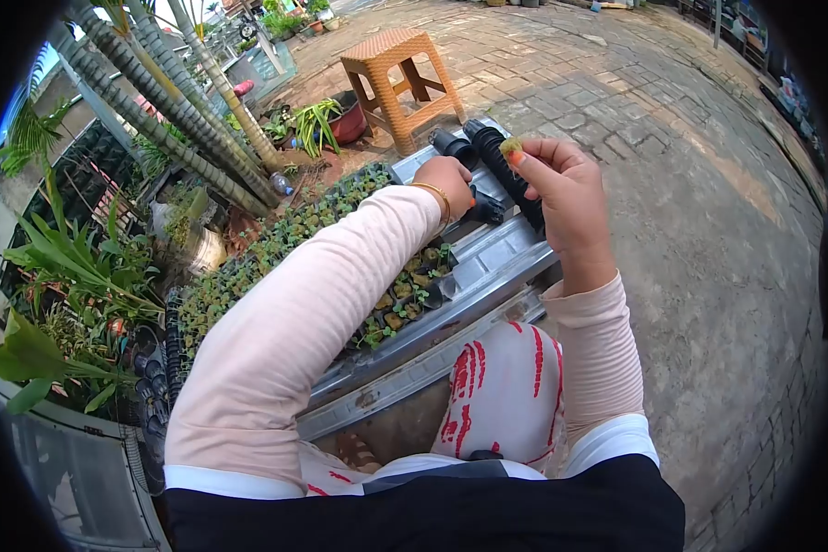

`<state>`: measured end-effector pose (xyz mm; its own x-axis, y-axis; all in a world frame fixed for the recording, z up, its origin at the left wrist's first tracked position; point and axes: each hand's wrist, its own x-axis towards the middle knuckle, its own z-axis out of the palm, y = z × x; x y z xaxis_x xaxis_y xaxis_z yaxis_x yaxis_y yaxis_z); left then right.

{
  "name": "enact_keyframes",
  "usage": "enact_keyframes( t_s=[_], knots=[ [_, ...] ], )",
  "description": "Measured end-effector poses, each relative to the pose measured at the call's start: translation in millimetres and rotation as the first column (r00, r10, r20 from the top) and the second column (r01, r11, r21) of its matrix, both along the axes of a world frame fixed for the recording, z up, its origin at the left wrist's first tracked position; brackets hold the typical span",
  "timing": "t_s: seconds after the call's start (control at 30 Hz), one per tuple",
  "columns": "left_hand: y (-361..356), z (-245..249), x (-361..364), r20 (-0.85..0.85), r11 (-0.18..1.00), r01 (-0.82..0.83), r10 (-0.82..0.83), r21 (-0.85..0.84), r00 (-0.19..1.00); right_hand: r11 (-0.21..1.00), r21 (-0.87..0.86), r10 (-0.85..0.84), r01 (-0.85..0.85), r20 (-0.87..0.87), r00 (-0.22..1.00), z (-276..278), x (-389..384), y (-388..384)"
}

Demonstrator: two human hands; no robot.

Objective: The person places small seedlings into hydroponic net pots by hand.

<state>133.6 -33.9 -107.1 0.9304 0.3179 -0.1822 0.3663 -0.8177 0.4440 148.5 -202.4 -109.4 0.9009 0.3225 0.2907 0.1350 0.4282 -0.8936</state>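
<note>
My right hand (569, 184) is raised and pinches a small, mossy green-brown plug (511, 145) between thumb and fingertips. Just below it, a long stack of nested black plant pots (501, 166) lies on the ridged metal surface (474, 256). My left hand (446, 182) reaches over that surface with its fingers curled at a black plant pot (488, 212); the grip is partly hidden behind the hand. Another black pot (451, 145) lies beyond my left hand. Many small seedlings in black pots (313, 216) stand in rows to the left, partly covered by my left arm.
An orange-brown woven-pattern stool (394, 46) stands behind the metal surface, beside a dark red planter (348, 118). Palm trunks (184, 101) and leafy plants (83, 262) fill the left side. Paving (699, 267) stretches along the right. My knee (506, 391) is close to the metal edge.
</note>
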Motion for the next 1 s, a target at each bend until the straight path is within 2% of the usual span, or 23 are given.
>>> enact_keyframes(
  t_s=[0.1, 0.2, 0.3, 0.7, 0.77, 0.8, 0.87, 1.0],
  knots=[
    [-7.2, 3.1, -7.9, 0.075, 0.997, -0.068, 0.066, 0.022, 0.995, 1.000, 0.030, -0.009, 0.009, 0.016, 1.000, -1.4, -0.3, 5.1],
    [-12.0, 1.2, -12.1, 0.146, 0.992, -0.115, 0.108, 0.040, 0.983, 1.000, -0.018, -0.011, 0.012, 0.039, 0.999, -2.7, 0.2, 7.0],
    [-11.8, 3.1, -17.4, 0.157, 0.993, -0.121, 0.122, -0.018, 0.980, 1.000, -0.018, -0.005, 0.005, 0.036, 0.999, -2.7, -1.4, 9.7],
    [-10.6, 11.9, -23.4, 0.162, 0.989, -0.143, 0.147, -0.034, 0.976, 0.996, 0.050, -0.078, 0.078, 0.003, 0.997, -7.9, -4.5, 16.8],
    [-4.9, 14.4, -24.7, 0.183, 0.989, -0.138, 0.145, -0.047, 0.972, 0.976, 0.060, -0.215, 0.208, 0.150, 0.965, -19.1, -2.6, 24.8],
    [-1.1, 14.1, -24.7, 0.204, 0.989, -0.134, 0.144, -0.059, 0.968, 0.977, 0.060, -0.213, 0.207, 0.152, 0.965, -23.6, -2.1, 28.2],
    [6.4, 11.3, -26.1, 0.222, 0.989, -0.140, 0.147, -0.046, 0.964, 0.950, 0.021, -0.304, 0.311, 0.283, 0.910, -28.7, -2.2, 34.9],
    [17.6, 5.1, -24.5, 0.272, 0.984, -0.070, 0.113, -0.165, 0.956, 0.953, -0.002, -0.290, 0.304, 0.289, 0.912, -32.8, -2.0, 41.6]
  ],
)
